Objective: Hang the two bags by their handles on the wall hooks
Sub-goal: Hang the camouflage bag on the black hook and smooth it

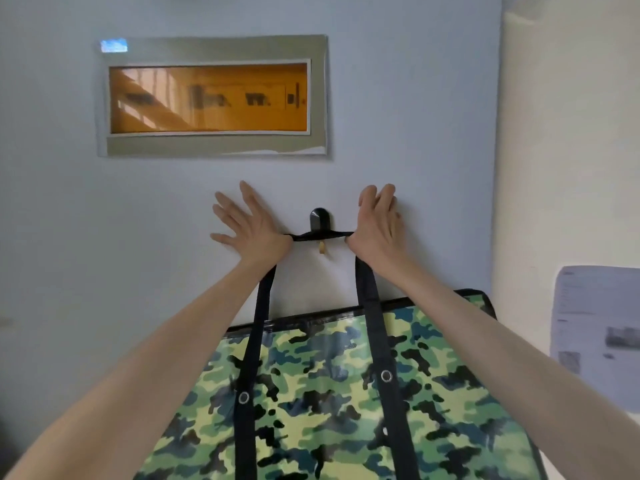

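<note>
A green camouflage bag with black straps hangs against the pale blue wall. Its black handle is stretched tight and level across a black wall hook, with a small yellowish tip showing just below the strap. My left hand is at the strap's left end, fingers spread flat on the wall and the strap caught at the thumb. At the strap's right end, my right hand holds it with curled fingers touching the wall. Only one bag and one hook are in view.
A grey-framed orange picture hangs above the hook. To the right the wall turns into a white surface with a printed paper sheet stuck on it.
</note>
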